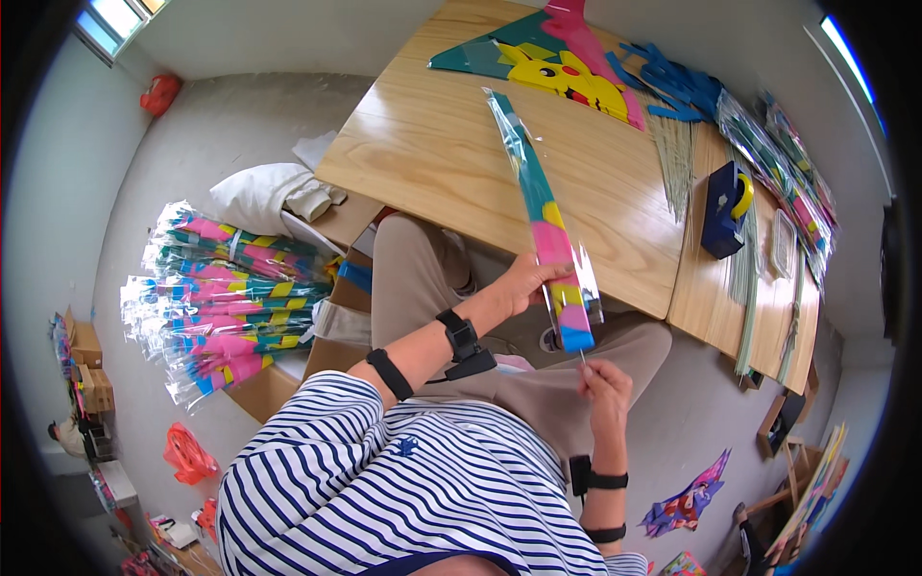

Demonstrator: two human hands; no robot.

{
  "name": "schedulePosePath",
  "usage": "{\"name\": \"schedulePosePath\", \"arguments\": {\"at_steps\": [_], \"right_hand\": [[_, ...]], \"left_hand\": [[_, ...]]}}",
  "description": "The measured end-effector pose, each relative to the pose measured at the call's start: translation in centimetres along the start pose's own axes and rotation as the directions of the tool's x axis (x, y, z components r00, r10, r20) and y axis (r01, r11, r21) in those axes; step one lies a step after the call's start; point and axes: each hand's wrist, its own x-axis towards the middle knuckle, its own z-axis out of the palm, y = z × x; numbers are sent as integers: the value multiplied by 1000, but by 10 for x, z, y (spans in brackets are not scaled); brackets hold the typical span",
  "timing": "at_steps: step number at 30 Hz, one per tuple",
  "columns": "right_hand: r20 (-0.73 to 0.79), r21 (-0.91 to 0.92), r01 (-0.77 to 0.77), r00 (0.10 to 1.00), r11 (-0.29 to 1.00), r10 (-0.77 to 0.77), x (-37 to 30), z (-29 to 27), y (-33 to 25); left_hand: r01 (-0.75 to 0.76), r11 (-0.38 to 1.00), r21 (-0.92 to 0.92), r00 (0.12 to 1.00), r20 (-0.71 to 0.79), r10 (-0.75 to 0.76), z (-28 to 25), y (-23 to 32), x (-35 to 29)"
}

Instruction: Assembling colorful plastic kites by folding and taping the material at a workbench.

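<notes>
My left hand grips the rolled kite near its low end, fingers wrapped round; it slants up over the table; right hand pinches a thin stick at the btm, tips closed; prob light, crinkly, slippery film; best held low w/ the spine.

A kite-making workshop: wooden worktable, stacked wrapped kites.

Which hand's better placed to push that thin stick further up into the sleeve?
Right, probably. The right hand pinches the thin stick just below the open end of the rolled kite in its clear sleeve; the left hand grips the sleeve.
</notes>
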Motion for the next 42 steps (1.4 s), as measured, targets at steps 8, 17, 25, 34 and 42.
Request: {"name": "schedulePosePath", "arguments": {"at_steps": [8,17,25,34,42], "right_hand": [[12,130,-15,1000,991,14,42,37,-3],[-98,48,20,995,999,-15,42,31,15],[-22,144,37,999,989,-34,91,75,-21],[142,236,28,988,971,-63,144,117,-40],[289,39,21,957,999,-31,160,127,-50]], "left_hand": [[-16,998,59,1000,-3,16,-10,2,1],[46,999,-1,999,-1,-46,-8,-18,1],[5,997,74,999,-45,-2,-21,-5,18],[-111,989,98,994,-5,112,-59,42,11],[-10,873,488,911,-355,209,-65,100,13]]}}
